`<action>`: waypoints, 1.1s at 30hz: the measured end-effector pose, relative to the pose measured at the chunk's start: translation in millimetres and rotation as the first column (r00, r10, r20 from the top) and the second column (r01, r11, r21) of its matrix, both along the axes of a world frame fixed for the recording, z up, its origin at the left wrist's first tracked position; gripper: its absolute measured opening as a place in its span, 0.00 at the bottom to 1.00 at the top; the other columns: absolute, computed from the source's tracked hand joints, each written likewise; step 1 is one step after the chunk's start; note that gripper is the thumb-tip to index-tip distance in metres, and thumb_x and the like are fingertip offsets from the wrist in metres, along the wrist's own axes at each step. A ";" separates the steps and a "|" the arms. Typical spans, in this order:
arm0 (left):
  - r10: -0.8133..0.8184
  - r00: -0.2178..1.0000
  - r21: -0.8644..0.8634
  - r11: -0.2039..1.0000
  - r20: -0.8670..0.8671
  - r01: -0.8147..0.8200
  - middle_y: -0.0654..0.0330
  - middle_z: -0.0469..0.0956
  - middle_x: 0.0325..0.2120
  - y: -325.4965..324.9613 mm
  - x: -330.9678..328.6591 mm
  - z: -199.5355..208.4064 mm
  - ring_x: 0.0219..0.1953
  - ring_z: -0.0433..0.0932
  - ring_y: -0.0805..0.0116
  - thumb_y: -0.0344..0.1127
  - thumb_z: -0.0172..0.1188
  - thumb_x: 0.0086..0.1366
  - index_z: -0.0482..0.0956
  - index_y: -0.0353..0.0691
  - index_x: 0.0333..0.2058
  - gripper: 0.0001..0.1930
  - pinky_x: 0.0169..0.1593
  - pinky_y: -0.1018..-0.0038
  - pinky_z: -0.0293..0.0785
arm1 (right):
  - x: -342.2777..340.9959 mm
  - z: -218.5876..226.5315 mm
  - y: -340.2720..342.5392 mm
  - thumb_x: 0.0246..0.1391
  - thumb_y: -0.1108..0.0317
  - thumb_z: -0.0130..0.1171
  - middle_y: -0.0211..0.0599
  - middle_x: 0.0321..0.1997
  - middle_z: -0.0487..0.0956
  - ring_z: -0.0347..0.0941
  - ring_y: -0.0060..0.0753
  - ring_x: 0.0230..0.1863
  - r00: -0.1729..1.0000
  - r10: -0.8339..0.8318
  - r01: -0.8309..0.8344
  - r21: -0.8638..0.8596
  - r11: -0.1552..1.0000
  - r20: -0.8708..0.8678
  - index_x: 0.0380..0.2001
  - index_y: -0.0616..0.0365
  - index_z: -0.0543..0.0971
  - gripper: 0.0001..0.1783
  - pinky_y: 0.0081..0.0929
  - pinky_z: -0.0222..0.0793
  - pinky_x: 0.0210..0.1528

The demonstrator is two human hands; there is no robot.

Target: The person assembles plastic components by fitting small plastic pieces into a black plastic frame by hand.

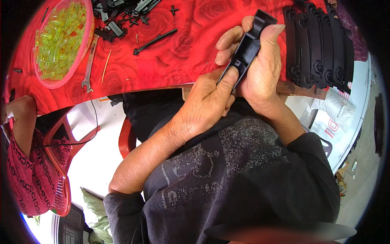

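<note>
A long black plastic trough-shaped part (248, 46) is held slanted over the front edge of the table, its hollow side up. My left hand (207, 95) is closed on its lower end, with the thumb pressed inside the hollow. My right hand (264, 63) wraps the upper part from the right; its thumb lies along the rim and its fingertips show beyond the left side. Some fingers of both hands are hidden under the part. To the right of my right hand lies a row of curved black plastic strips (319, 49).
A red rose-patterned cloth (195, 44) covers the table. On it are a pink basket (90, 30) of yellow-green clear pieces, a wrench (90, 65), a thin stick (106, 67), a black rod (156, 40) and small black parts (115, 28). Another person's hand (22, 107) is far left.
</note>
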State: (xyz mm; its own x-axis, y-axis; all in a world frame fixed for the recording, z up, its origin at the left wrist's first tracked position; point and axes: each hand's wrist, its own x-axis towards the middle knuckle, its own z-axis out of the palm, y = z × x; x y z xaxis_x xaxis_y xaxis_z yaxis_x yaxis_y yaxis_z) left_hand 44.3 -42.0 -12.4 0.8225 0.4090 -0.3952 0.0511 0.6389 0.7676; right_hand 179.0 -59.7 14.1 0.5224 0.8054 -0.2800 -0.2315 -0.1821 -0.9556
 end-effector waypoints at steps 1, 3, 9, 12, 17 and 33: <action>0.015 1.000 -0.026 1.000 -0.001 -0.015 0.70 0.66 0.14 -1.8 0.5 -0.5 0.16 0.65 0.81 0.53 0.42 0.80 0.74 0.32 0.42 0.25 0.21 0.79 0.63 | -2.4 1.5 0.4 0.66 0.25 0.29 0.43 0.31 0.80 0.77 0.29 0.24 0.999 -0.012 0.013 -0.021 1.000 0.043 0.41 0.55 0.66 0.39 0.25 0.78 0.31; 0.031 1.000 -0.054 0.998 -0.002 -0.031 0.70 0.65 0.13 -3.2 -0.8 -1.0 0.15 0.65 0.81 0.54 0.42 0.80 0.74 0.32 0.42 0.26 0.21 0.79 0.63 | -3.0 2.2 -1.1 0.66 0.25 0.29 0.43 0.31 0.80 0.77 0.29 0.24 1.000 0.002 -0.002 -0.011 1.000 0.017 0.41 0.55 0.66 0.39 0.25 0.77 0.30; 0.020 1.000 -0.074 0.997 -0.019 -0.022 0.70 0.65 0.13 -9.0 -5.5 -4.7 0.15 0.65 0.81 0.58 0.43 0.79 0.74 0.35 0.33 0.29 0.20 0.78 0.62 | -16.0 11.4 -1.8 0.66 0.26 0.29 0.43 0.29 0.79 0.73 0.28 0.21 0.999 0.039 -0.039 0.011 0.999 -0.011 0.40 0.55 0.66 0.39 0.23 0.72 0.26; 0.025 0.999 -0.139 0.990 -0.036 -0.030 0.70 0.66 0.13 -10.0 -7.4 -1.7 0.14 0.66 0.80 0.59 0.45 0.78 0.73 0.36 0.30 0.29 0.19 0.77 0.62 | -19.0 12.3 -1.2 0.66 0.25 0.29 0.43 0.28 0.78 0.70 0.26 0.19 0.999 0.050 -0.050 0.017 0.999 -0.004 0.39 0.54 0.66 0.39 0.23 0.69 0.24; 0.104 0.994 -0.170 0.979 -0.040 -0.109 0.70 0.67 0.13 -8.9 -11.4 7.8 0.15 0.67 0.81 0.61 0.48 0.76 0.73 0.37 0.27 0.30 0.19 0.78 0.63 | -15.2 9.2 -3.1 0.65 0.25 0.28 0.43 0.25 0.77 0.68 0.25 0.18 0.994 0.108 -0.108 0.026 0.994 0.026 0.36 0.54 0.64 0.39 0.22 0.67 0.21; 0.202 0.979 -0.282 0.940 0.003 -0.193 0.68 0.68 0.14 -7.8 -22.4 19.4 0.16 0.67 0.79 0.55 0.54 0.75 0.73 0.38 0.25 0.26 0.21 0.79 0.61 | -44.5 41.4 5.3 0.63 0.22 0.26 0.49 0.25 0.78 0.70 0.27 0.16 0.962 0.170 -0.166 -0.037 0.985 0.216 0.39 0.56 0.65 0.43 0.23 0.71 0.20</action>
State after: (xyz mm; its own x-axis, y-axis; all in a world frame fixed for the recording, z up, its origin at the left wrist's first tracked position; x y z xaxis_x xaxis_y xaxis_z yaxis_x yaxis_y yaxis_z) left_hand 21.9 -49.7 7.1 0.7503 0.4417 -0.4919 -0.1190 0.8221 0.5567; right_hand 134.5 -54.4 55.5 0.4296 0.8827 -0.1906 0.0166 -0.2188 -0.9756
